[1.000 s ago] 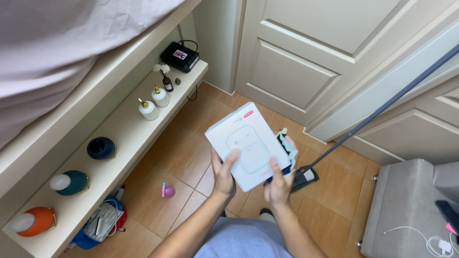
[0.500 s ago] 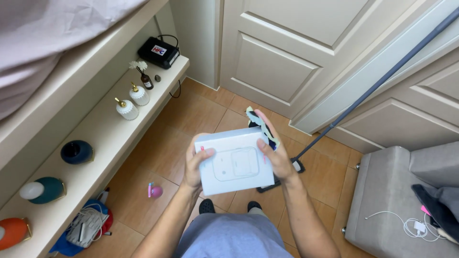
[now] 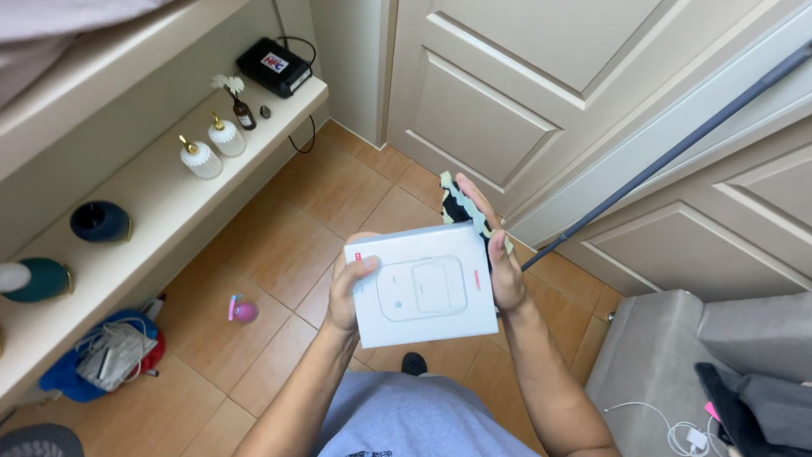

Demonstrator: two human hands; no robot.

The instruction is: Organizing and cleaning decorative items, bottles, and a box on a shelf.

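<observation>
I hold a flat white box [image 3: 423, 288] in front of me with both hands, its printed top facing up. My left hand [image 3: 345, 292] grips its left edge, thumb on top. My right hand [image 3: 499, 254] clasps the right edge, and its fingers also pinch a phone in a green-patterned case [image 3: 461, 207] that sticks up behind the box.
A long cream shelf [image 3: 161, 203] runs along the left with small white bottles [image 3: 211, 145], a dark bowl [image 3: 100, 222] and a black device [image 3: 272, 66]. A pink toy [image 3: 244, 311] lies on the tiled floor. A grey mop handle [image 3: 668, 156] leans across the doors. A grey sofa [image 3: 668, 372] stands at right.
The box has tilted from upright toward me to lying flat and level. My view has shifted closer to the doors.
</observation>
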